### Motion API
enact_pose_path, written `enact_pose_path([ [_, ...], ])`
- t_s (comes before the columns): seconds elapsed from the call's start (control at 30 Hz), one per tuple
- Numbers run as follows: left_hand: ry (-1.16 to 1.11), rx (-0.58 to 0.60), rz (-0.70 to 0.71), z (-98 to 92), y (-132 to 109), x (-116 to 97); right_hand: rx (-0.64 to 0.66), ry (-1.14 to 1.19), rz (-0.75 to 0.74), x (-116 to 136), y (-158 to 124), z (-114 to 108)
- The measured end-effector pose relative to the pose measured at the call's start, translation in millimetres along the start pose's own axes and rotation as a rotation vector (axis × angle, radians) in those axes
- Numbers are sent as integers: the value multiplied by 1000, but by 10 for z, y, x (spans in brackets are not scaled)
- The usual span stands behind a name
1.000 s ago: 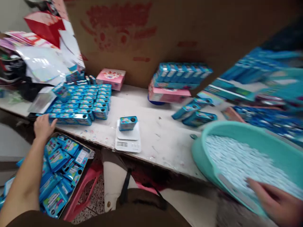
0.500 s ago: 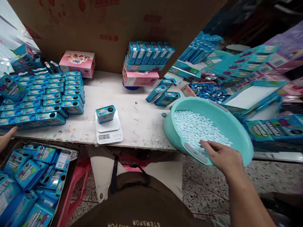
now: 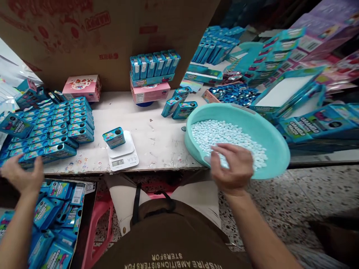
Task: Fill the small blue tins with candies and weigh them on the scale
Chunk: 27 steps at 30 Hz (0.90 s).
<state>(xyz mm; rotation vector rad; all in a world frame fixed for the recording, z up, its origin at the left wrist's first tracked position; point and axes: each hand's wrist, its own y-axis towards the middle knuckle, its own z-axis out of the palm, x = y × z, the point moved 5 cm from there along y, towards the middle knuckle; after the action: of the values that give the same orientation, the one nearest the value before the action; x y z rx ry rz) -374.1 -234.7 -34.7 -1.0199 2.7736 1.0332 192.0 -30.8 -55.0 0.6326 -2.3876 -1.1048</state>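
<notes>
Right hand (image 3: 232, 168) over candies (image 3: 224, 134) in basin (image 3: 270, 127); left hand (image 3: 24, 177) beside tins (image 3: 56, 127) (front row).

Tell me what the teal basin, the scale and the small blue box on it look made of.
The basin looks plastic: smooth teal, soft sheen, moulded rim. The scale seems matte white plastic with a grey display. The small blue box is glossy and printed, tin or card; the sheen leaves it open.

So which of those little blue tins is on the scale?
The lone blue tin on the white scale, mid-table; the other tins sit in rows or stacks.
</notes>
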Motion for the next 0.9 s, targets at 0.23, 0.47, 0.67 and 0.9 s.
enact_pose_path([
  [0.23,-400,320,269,768,-384,-1645,302,486,-257,994,-317,697],
  [0.47,-538,404,106,1222,-369,-2042,397,547,-119,828,-524,883],
  [0.67,-721,404,-102,1214,-336,-2085,478,563,-141,930,-531,995],
  [0.9,-1027,42,-279,451,-375,-2098,531,561,-340,1428,-499,1362],
])
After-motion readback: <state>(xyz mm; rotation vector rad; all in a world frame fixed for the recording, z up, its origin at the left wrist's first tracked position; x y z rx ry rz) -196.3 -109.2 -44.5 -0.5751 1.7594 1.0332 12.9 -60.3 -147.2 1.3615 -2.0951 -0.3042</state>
